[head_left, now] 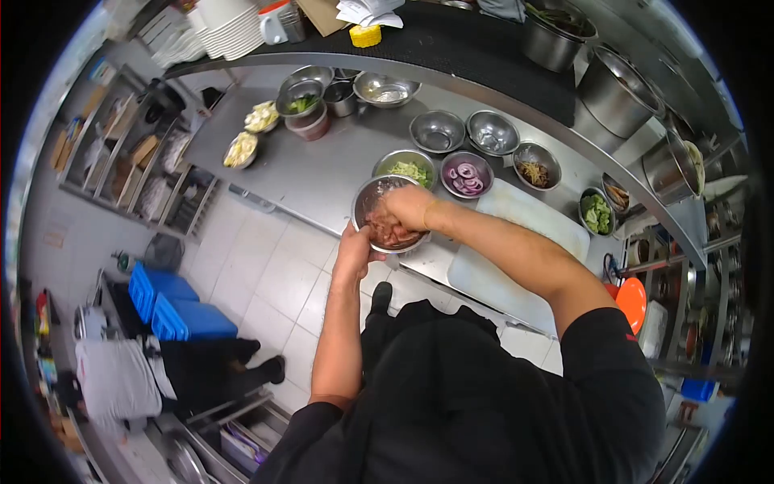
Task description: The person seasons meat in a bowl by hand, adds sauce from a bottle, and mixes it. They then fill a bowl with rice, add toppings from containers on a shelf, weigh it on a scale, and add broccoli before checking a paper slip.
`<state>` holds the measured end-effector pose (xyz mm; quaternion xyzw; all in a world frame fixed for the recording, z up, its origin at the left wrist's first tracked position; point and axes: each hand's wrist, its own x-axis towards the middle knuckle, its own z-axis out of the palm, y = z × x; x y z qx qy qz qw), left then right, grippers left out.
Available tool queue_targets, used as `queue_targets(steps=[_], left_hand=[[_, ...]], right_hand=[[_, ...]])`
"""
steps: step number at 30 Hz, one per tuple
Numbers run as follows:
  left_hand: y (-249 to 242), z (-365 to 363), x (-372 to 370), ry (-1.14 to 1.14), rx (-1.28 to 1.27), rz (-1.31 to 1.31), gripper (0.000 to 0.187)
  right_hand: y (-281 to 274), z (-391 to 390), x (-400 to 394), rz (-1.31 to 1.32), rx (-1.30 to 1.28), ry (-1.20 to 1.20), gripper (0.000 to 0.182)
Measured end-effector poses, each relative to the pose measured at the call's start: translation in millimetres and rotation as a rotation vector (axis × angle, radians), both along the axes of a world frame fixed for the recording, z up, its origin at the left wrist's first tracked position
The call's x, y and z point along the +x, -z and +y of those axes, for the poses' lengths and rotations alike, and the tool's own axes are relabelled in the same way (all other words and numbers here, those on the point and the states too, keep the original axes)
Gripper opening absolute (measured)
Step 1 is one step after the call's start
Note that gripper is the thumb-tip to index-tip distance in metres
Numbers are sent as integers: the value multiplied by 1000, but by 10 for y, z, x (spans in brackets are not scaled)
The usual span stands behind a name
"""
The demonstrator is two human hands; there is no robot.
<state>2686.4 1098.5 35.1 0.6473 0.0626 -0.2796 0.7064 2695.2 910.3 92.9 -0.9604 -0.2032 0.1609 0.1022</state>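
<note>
My left hand [353,250] grips the rim and side of a steel bowl [357,211], held at the table's front edge. Inside the bowl lie reddish-brown strips that look like raw meat [395,235]. My right hand [409,208] reaches down into the bowl and touches the meat, its fingertips hidden. Just behind stands a bowl of chopped green vegetable [409,170]. To its right is a bowl of sliced red onion rings [466,177]. Two steel bowls, one of them the nearer bowl [437,131], stand behind these.
White cutting boards [528,218] lie under my right forearm. Farther right are a bowl of brownish shreds [534,173] and a bowl of green leafy pieces [596,213]. A shelf [451,48] overhangs the table's back. Another person [121,379] works behind on the left, near blue bins [189,319].
</note>
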Motion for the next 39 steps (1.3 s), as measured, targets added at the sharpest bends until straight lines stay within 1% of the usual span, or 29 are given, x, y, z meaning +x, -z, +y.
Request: queue_targets(steps=[1, 2, 3, 4, 5, 6, 7, 8, 9, 10, 11, 13, 14, 15, 17, 18, 19, 21, 22, 23, 24, 25, 27, 28, 30, 32, 34, 36, 39], left_hand=[[-22, 21, 182, 41, 26, -13, 44], [-51, 34, 372, 72, -1, -30, 44], [-67, 85, 533, 90, -27, -35, 45], [-68, 179, 698, 102, -46, -42, 45], [91, 258, 915, 102, -47, -39, 46], [88, 341, 1116, 119, -39, -33, 47], [95, 421, 1286, 146, -33, -24, 48], [97, 465, 1425, 171, -29, -15, 48], [34, 496, 1509, 127, -58, -16, 50], [130, 584, 1691, 189, -77, 29, 53], [141, 595, 1789, 195, -63, 41, 53], [199, 587, 2002, 203, -60, 66, 52], [292, 554, 2145, 207, -74, 81, 50], [371, 518, 2282, 213, -87, 98, 48], [446, 367, 2574, 146, -160, 112, 42], [483, 272, 2727, 113, -198, 121, 38], [512, 197, 2890, 152, -182, 124, 38], [836, 34, 3290, 176, -233, 159, 37], [986, -45, 3377, 183, -247, 179, 37], [1060, -137, 3387, 174, -207, 175, 37], [1109, -211, 3410, 156, -168, 163, 36], [1141, -231, 3430, 136, -130, 148, 36], [1119, -216, 3384, 152, -156, 144, 34], [1083, -179, 3331, 164, -167, 140, 33], [978, 71, 3135, 208, -90, 140, 31], [1020, 291, 2806, 481, 164, -57, 28], [1158, 328, 2117, 608, 312, -447, 29], [914, 180, 1288, 759, 434, -1004, 32], [1003, -134, 610, 891, 607, -1263, 35]], right_hand=[[78, 35, 195, -106, 91, 107, 39], [97, 85, 380, -209, 173, 209, 39], [86, 164, 575, -171, 165, 171, 47], [154, 273, 674, -224, 212, 63, 50], [251, 366, 778, -289, 260, -41, 53], [252, 430, 836, -358, 301, -133, 56], [270, 500, 854, -213, 188, -31, 57], [173, 557, 893, -130, 112, 42, 54], [66, 622, 938, -44, 42, 113, 51], [31, 688, 994, 45, -21, 181, 49], [580, 682, 1111, -65, -104, 145, 47], [505, 804, 1114, -227, -167, 177, 46], [385, 853, 1128, -314, -202, 193, 46], [172, 888, 1132, -352, -17, 289, 46], [-212, 812, 1184, -232, 49, 536, 43], [-288, 736, 1191, -174, 83, 661, 42], [-240, 605, 1081, -325, 131, 768, 37], [-140, 193, 766, -458, 267, 865, 36], [-168, 13, 533, -508, 278, 910, 32], [-53, -160, 294, -466, 269, 1032, 32], [31, -311, 39, -463, 211, 1067, 32], [-56, -305, -197, -273, 241, 1217, 31], [187, -335, -649, -209, 250, 1298, 32], [200, -262, -823, -176, 306, 1332, 32], [214, -101, -1179, -116, 429, 1414, 33], [392, -53, -1614, -246, 457, 1469, 34], [523, 79, -2121, -325, 480, 1596, 35], [522, 98, -2589, -363, 506, 1752, 36], [778, 170, -3365, -405, 425, 1895, 37]])
